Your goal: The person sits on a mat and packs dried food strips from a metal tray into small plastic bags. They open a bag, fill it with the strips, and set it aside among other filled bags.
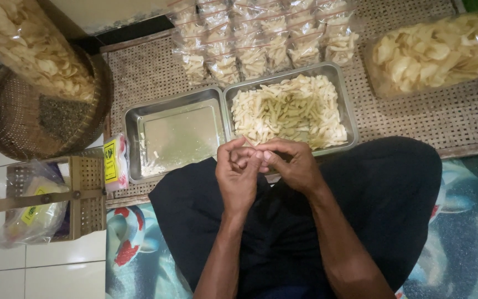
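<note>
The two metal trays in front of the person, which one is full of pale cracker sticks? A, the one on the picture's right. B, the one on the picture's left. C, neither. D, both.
A: the right-hand tray is heaped with pale sticks, while the left-hand tray shows mostly bare metal with a few scraps along its edge.

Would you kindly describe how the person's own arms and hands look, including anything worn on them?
Both forearms are bare right up to the bottom edge of the picture, with no sleeves in view. The left hand and right hand wear no gloves, and no watch, bracelet or ring shows on the wrists or fingers. The lap beneath them is covered in plain dark cloth.
</note>
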